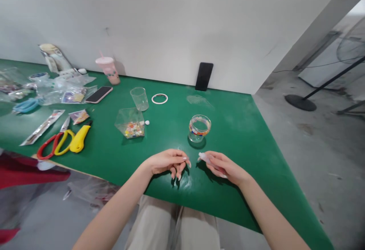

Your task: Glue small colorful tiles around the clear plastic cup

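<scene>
My left hand (168,162) rests on the green table (236,136), its fingers curled down with the tips pressed together; what they pinch is too small to make out. My right hand (219,164) lies beside it, closed round a small pale tube whose tip (202,156) points toward the left hand. Just behind both hands stands a clear cup wrapped by a colourful bead bracelet (199,127).
A clear box of colourful beads (130,124), an empty clear cup (139,98) and a white ring (159,98) lie further back. Scissors and a yellow cutter (64,143), a phone (99,94), a pink drink cup (108,70) and plastic bags are at the left. A dark phone (204,76) leans on the white wall. The table edge drops off at the right.
</scene>
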